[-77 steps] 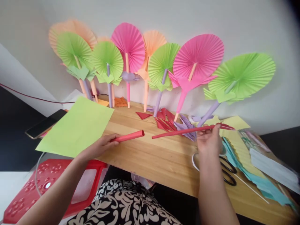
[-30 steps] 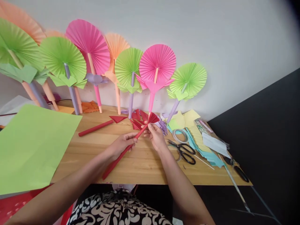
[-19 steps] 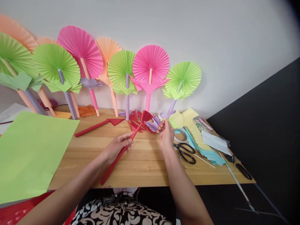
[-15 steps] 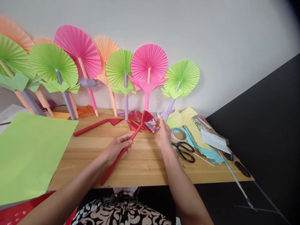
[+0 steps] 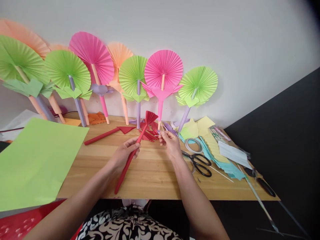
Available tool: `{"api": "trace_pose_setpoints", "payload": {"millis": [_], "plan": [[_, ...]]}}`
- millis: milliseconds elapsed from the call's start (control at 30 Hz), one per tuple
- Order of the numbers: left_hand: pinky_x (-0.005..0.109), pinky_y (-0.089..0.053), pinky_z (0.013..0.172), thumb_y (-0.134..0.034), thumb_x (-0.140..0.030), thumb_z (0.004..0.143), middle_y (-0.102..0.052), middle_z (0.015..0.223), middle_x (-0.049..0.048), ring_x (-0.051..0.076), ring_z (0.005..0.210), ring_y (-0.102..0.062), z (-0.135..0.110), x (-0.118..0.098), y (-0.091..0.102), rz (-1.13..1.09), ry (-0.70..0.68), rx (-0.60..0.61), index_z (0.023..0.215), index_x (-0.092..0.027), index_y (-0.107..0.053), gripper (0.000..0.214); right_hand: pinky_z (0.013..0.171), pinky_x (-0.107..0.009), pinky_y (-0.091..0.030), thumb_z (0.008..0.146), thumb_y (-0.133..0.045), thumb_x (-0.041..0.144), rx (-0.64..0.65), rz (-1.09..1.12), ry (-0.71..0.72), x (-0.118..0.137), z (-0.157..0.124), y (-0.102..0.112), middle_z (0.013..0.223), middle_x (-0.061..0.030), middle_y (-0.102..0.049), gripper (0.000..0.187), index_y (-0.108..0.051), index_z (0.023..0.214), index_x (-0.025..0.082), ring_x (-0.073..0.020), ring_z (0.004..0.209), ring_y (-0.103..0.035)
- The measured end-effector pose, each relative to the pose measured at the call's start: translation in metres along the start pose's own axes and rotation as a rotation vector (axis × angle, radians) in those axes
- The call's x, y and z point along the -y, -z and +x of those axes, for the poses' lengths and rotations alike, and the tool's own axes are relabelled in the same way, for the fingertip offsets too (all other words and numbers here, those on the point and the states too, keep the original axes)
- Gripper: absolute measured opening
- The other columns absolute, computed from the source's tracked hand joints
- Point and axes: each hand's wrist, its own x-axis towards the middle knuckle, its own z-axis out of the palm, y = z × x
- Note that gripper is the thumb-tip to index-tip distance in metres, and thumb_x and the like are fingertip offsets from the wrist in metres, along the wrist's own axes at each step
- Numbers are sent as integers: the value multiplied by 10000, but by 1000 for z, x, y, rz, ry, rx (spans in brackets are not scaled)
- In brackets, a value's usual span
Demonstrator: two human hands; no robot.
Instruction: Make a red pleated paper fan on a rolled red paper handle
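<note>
My left hand point(image 5: 126, 153) is closed around a red rolled-paper stick point(image 5: 128, 161), which slants up and away from the table's near edge. A small red pleated paper fan point(image 5: 151, 117) fixed to its top end spreads partly open. To the right, my right hand point(image 5: 171, 143) pinches a thin white strip point(image 5: 161, 124) just beside the fan, not touching the stick. Red paper pieces point(image 5: 150, 135) and purple pleated paper point(image 5: 170, 128) lie behind my hands. Another red paper stick point(image 5: 101, 136) with a folded triangular end rests on the table to the left.
Finished paper fans, among them a pink one point(image 5: 163, 68), lean along the wall. Black scissors point(image 5: 201, 165) and a tape roll point(image 5: 193, 145) lie at right, near teal paper point(image 5: 231, 170) and a black-handled tool point(image 5: 265, 186). Green sheets point(image 5: 42, 160) cover the table's left side.
My right hand has drawn slightly back from the red fan, and the thin white strip now shows clearly in its fingers. The stick is held more upright. The view has shifted slightly left.
</note>
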Motion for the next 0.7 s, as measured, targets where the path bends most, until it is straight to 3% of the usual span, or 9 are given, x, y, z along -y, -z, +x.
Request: {"api": "trace_pose_setpoints", "payload": {"millis": [267, 433, 533, 700], "plan": [[166, -337, 438, -789, -306, 696, -578, 700, -20, 57, 528, -484, 5, -4, -1, -115, -100, -55, 900, -154, -638, 296, 496, -229, -436, 765, -701, 549, 357, -119, -22, 6, -17, -9, 572, 10, -619, 365, -680, 702, 190, -109, 513, -536], [170, -336, 446, -801, -318, 685, -569, 688, -22, 59, 528, -486, 4, -4, -8, -161, -100, -68, 856, -144, -610, 310, 549, -246, -405, 820, -669, 506, 501, -182, 14, 9, -26, -17, 514, 24, -563, 370, -655, 635, 186, -107, 504, -493], [167, -333, 451, -804, -312, 683, -565, 684, -24, 56, 525, -485, 3, -5, -12, -192, -85, -60, 856, -143, -601, 316, 547, -251, -389, 827, -663, 501, 507, -175, 24, 7, -26, -19, 509, 25, -549, 371, -648, 634, 184, -110, 502, -485], [166, -332, 445, -786, -314, 725, -562, 709, -18, 59, 539, -486, 1, -3, -11, -194, -64, -12, 831, -144, -578, 289, 528, -238, -385, 850, -631, 509, 340, -80, 66, 1, -18, -12, 543, 41, -536, 339, -635, 698, 206, -99, 500, -467]]}}
